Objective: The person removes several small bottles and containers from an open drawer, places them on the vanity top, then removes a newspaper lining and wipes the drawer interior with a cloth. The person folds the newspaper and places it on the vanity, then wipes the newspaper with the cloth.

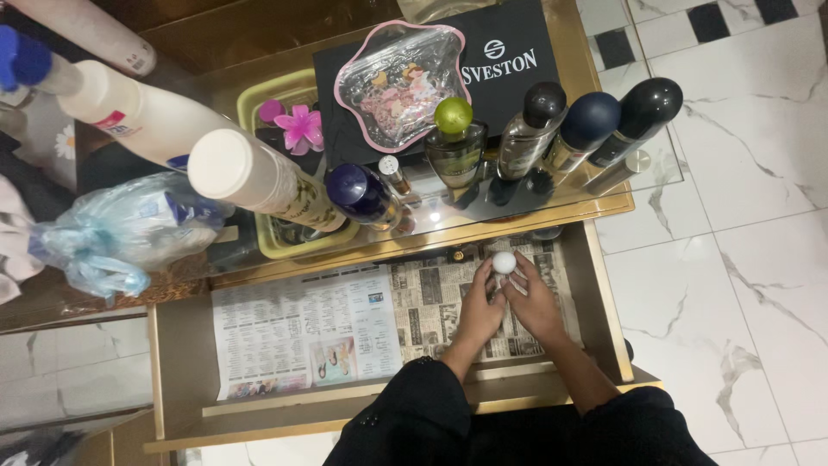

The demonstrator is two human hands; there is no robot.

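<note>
Both my hands are inside an open drawer (177, 362) lined with newspaper (302, 332). My left hand (479, 309) and my right hand (533, 302) close together around a small white bottle with a round white cap (504, 262), held upright near the drawer's back right part. The bottle's body is mostly hidden by my fingers. Black sleeves cover both forearms.
Above the drawer a glass top (638, 185) carries several perfume bottles: a green-capped one (454, 142), dark-capped ones (539, 121), a blue-capped one (362, 194). A black box (517, 52), a pink pouch (398, 82), a yellow tray (259, 99), white lotion bottles (259, 181) and a plastic bag (129, 229) stand there. Marble floor (742, 259) lies right.
</note>
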